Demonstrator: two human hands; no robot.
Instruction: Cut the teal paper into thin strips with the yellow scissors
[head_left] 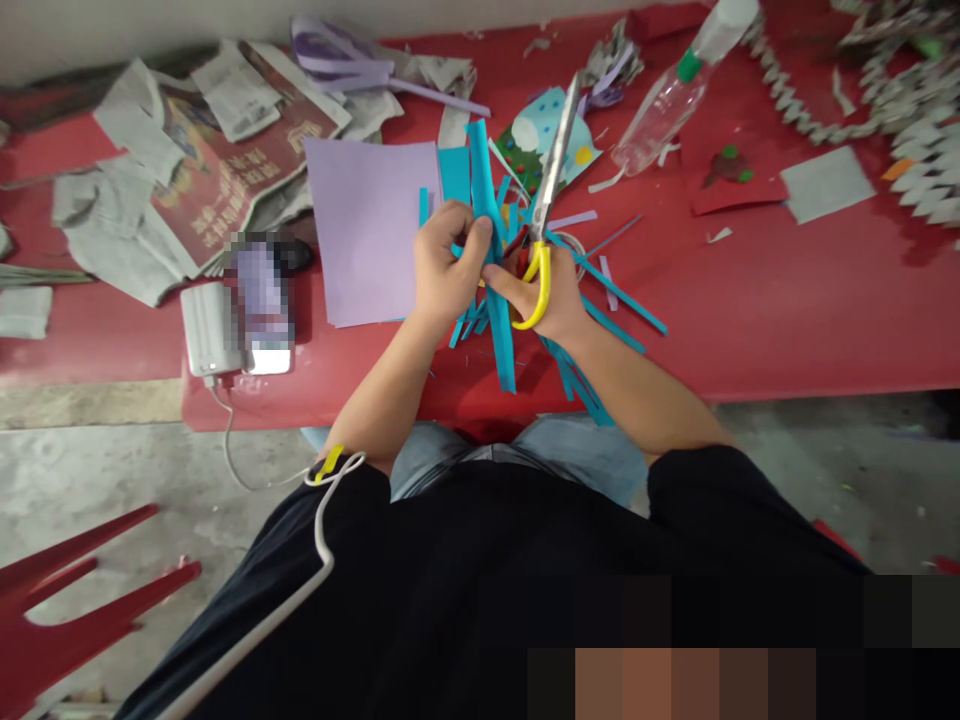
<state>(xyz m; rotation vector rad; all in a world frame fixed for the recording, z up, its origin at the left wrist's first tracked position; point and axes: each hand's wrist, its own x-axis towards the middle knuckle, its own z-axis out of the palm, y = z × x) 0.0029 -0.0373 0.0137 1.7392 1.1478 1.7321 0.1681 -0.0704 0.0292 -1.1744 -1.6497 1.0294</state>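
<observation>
Red plastic covers the table (810, 330); above it, the left hand (450, 262) and right hand (551, 300) pinch a blue paper strip (491, 240) between them, yellow-handled scissors (553, 185) hooked on the right.

On the table (825, 345), we list, at left, newspapers (112, 235); before them, a power bank (204, 335), with a phone (270, 358) just beside its right side; right of these, a paper sheet (375, 235); behind the sheet, a bundle of ribbon (341, 65); to its right, scattered cut strips (622, 295), with a craft card (536, 125) behind them. Farther right, we enter a bottle (660, 125); then a paper square (827, 185); beyond it, at far right, a paper garland (930, 170); below the table's near edge, at left, a hanging cable (229, 425) and a plastic seat (112, 600).
</observation>
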